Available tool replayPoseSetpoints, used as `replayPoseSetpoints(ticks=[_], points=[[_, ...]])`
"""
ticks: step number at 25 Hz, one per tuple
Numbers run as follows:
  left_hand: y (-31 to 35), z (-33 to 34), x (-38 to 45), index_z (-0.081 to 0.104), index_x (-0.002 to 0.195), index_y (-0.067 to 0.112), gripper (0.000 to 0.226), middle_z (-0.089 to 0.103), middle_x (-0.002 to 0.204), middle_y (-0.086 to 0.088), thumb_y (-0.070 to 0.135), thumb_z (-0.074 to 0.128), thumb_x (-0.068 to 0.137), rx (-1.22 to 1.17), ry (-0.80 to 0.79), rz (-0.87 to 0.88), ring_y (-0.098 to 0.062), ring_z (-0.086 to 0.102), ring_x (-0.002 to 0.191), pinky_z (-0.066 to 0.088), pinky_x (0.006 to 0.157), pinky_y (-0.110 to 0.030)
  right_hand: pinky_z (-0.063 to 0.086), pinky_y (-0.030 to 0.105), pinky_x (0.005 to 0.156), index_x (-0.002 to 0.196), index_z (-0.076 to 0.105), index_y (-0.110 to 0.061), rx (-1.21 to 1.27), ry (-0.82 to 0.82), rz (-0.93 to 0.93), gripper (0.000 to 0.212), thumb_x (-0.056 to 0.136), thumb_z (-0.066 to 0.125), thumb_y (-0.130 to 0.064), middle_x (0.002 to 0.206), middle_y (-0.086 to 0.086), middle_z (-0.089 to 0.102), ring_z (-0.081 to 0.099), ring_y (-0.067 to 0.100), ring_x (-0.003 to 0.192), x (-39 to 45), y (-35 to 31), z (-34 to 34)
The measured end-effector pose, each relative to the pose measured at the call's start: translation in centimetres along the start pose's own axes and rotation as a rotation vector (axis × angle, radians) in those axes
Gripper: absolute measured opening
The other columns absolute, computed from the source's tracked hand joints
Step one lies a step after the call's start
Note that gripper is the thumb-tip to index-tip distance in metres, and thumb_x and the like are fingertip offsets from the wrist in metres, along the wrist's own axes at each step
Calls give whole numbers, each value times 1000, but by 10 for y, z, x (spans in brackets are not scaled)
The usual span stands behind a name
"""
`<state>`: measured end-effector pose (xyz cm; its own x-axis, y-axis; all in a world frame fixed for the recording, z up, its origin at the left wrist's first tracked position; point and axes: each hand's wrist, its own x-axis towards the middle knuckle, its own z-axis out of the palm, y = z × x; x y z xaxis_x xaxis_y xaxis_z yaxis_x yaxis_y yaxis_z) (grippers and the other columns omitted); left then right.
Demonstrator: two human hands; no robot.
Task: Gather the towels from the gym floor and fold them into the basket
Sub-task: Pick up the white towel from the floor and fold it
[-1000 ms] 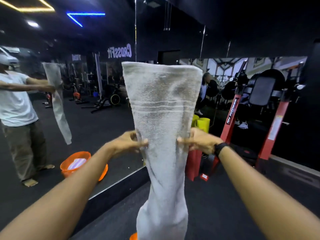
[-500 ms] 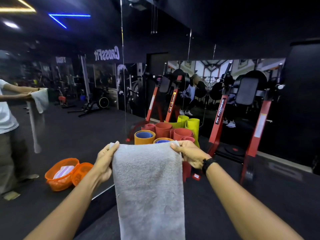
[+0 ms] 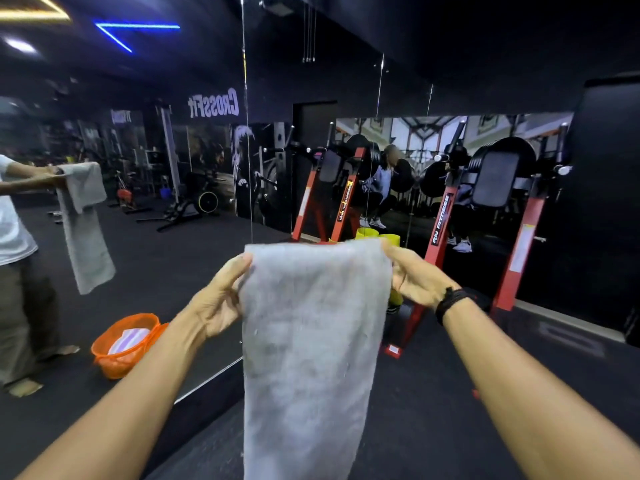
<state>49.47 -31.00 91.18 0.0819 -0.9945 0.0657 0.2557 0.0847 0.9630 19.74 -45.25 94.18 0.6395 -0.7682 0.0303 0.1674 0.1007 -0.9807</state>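
Your left hand (image 3: 221, 299) and right hand (image 3: 415, 278) each pinch a top corner of the grey towel (image 3: 308, 348), hanging at arm's length before the gym mirror (image 3: 156, 237), orange basket (image 3: 121, 355) reflected lower left.

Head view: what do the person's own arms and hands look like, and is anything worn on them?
Both forearms are bare, with no sleeves in view. The left hand wears no glove, ring or band that can be seen. The right hand is also ungloved; a black corded wristband wraps its wrist. No other markings show.
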Motion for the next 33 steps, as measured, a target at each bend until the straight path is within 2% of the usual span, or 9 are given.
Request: replayPoseSetpoints(ticks=[2,4,8,11,15,19,23,27,33], points=[[6,4,-3,62,119,25,72,70,113,7,40,89,55,323,-114,-54,-9,66,103,55,84,-28,59,28,75,103,67,-10,-91,-110,37,40,75,66,-39,93,1,74,70,13,88,-8,-4,6],[-9,-3,-2,62,119,18,66,70,114,3,27,90,60,627,-63,-97,-11,65,106,52,95,-33,59,29,76,95,70,-11,-428,-160,149,51,56,85,-40,88,1,74,70,14,86,-10,18,5],[-6,-5,2,64,106,8,34,70,88,-3,20,78,78,318,311,23,-8,65,72,52,62,-22,56,26,78,115,65,-6,-209,42,29,30,88,66,-20,94,2,73,67,15,87,1,25,3],[-1,-8,4,65,90,10,10,57,60,2,19,69,87,360,316,-11,-3,47,43,38,41,-15,53,36,87,117,64,-4,-357,-20,96,39,83,73,-20,88,3,71,63,16,80,1,28,19],[-3,-17,-2,55,116,9,34,67,76,-3,-1,66,85,205,343,97,-12,62,64,51,52,-22,47,44,97,113,68,-10,-212,6,16,52,67,85,-26,116,16,68,59,27,106,5,38,31],[-4,-26,-3,46,126,11,52,67,93,-10,1,71,82,200,375,137,-17,65,76,55,57,-23,56,22,63,109,65,-4,-151,66,-52,22,87,64,-6,91,3,75,71,11,80,6,33,37],[-21,-31,-13,52,120,12,74,65,108,-10,19,89,56,548,305,-44,-21,64,86,52,63,-34,57,25,66,106,67,-10,-318,7,77,26,80,71,-12,93,3,74,70,14,84,3,44,35],[-16,-20,-12,52,117,11,68,62,105,-9,20,88,60,315,433,18,-21,59,84,48,69,-36,56,23,60,104,67,-6,-194,60,5,23,82,68,-13,83,3,74,70,12,75,5,41,26],[-5,-7,-3,56,86,16,30,61,99,-12,8,81,72,276,519,190,-21,59,83,52,67,-30,58,25,67,112,64,2,-162,158,-46,30,84,68,-9,99,12,72,71,15,80,19,35,26]])
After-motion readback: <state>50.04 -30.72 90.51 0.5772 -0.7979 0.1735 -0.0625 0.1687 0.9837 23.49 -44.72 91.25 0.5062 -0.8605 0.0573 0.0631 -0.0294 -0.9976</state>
